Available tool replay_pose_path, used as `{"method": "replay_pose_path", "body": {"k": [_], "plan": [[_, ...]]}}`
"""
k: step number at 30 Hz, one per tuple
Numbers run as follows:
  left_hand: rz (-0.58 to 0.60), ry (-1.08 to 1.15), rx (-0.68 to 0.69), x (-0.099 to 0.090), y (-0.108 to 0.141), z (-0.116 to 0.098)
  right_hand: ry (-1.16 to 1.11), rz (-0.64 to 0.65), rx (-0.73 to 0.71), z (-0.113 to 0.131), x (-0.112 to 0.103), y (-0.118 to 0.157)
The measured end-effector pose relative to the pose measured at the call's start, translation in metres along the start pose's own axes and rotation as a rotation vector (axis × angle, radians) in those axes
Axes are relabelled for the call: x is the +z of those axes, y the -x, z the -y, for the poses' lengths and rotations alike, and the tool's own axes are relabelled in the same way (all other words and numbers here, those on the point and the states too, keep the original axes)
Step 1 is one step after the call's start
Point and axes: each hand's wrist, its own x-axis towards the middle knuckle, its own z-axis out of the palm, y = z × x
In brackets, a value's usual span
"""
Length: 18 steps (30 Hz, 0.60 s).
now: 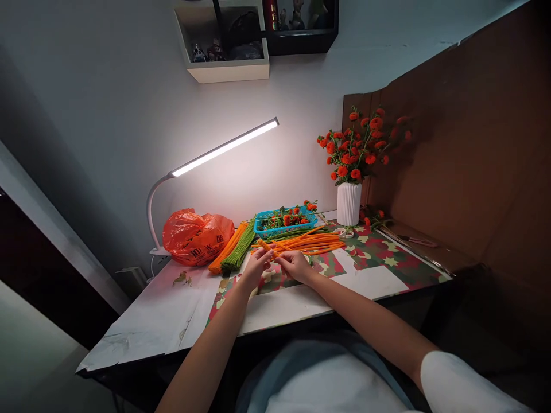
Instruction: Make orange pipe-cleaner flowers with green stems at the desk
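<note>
Leaning in over the counter, the person works with both hands close together near the middle, just this side of a loose spread of orange fuzzy strands. From where I stand, the left hand has its fingers pinched around an orange piece, whose thick, fuzzy end pokes up above them. The right hand sits just beside it, thumb and forefinger pressed together at the same small piece; exactly how the two grips meet is too small for me to tell. Beneath lies a camouflage-patterned sheet. To the left, an orange bundle and a green bundle lie side by side, next to a bulging red plastic bag. Behind the strands, a blue basket holds orange flowers with green stems. Farther right, a white ribbed vase stands upright, packed with more orange blooms, and a few flowers lie at its foot. A slim lamp glows over it all, its bent neck rising beside the bag.
</note>
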Motion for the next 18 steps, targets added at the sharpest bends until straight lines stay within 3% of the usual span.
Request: {"method": "replay_pose_path", "body": {"k": [3,7,12,18], "plan": [[0.112,0.074,-0.045,-0.001,0.000,-0.001,-0.349,0.169,0.150,0.001,-0.002,-0.003],[0.147,0.048,-0.052,-0.006,-0.004,0.005,-0.592,0.260,0.222,0.002,-0.005,-0.004],[0.138,-0.085,0.041,-0.011,-0.011,0.016,-0.558,0.199,0.227,-0.004,-0.004,-0.004],[0.104,-0.126,0.031,-0.011,-0.010,0.016,-0.498,0.147,0.206,-0.009,-0.003,-0.004]]}}
